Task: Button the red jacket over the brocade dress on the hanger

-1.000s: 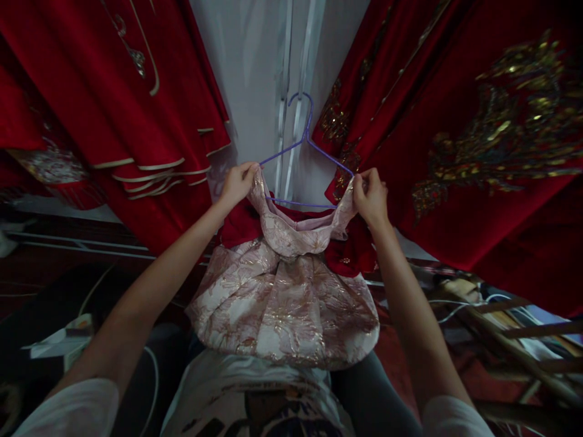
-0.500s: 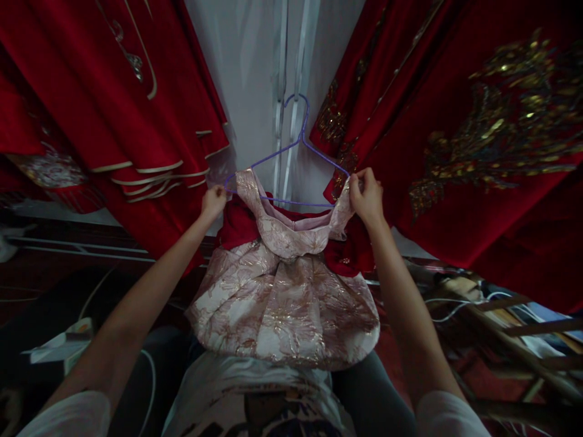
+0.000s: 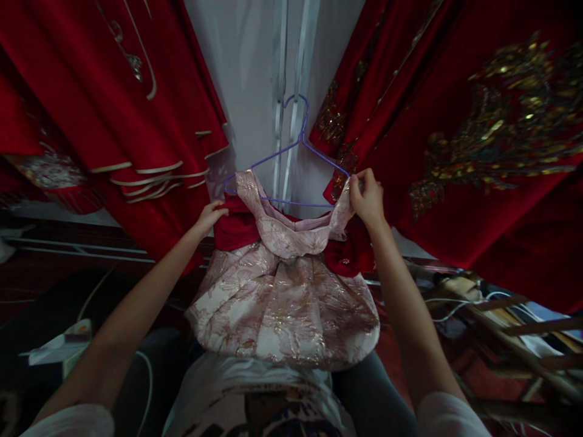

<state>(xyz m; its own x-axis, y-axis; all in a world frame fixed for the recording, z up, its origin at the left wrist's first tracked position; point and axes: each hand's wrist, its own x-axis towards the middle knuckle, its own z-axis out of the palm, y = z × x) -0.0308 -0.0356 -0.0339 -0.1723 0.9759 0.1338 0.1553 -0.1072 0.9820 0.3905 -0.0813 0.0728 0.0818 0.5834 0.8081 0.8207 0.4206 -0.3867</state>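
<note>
A child's dress [image 3: 296,309] in pale pink and gold brocade lies across my lap, its neckline on a thin purple hanger [image 3: 304,124]. Red cloth [image 3: 235,227] shows behind and beside its bodice on both sides. My left hand [image 3: 210,218] is closed at the upper left edge of this red cloth, thumb and fingers pinching it. The left end of the hanger sticks out bare above that hand. At the right shoulder strap, my right hand [image 3: 368,197] grips the dress where the hanger's right end goes in.
Red garments [image 3: 150,121] with pale trim hang at left. More red cloth [image 3: 455,109] with gold sequin work hangs at right. Between them stands a pale wall [image 3: 241,79] with metal rails. A wooden rack [image 3: 514,340] and white cables lie low right; a white box [image 3: 61,346] sits lower left.
My left hand has come off the hanger's left end and moved slightly down to the red cloth, whose upper edge now sits higher there. My right hand stays in place.
</note>
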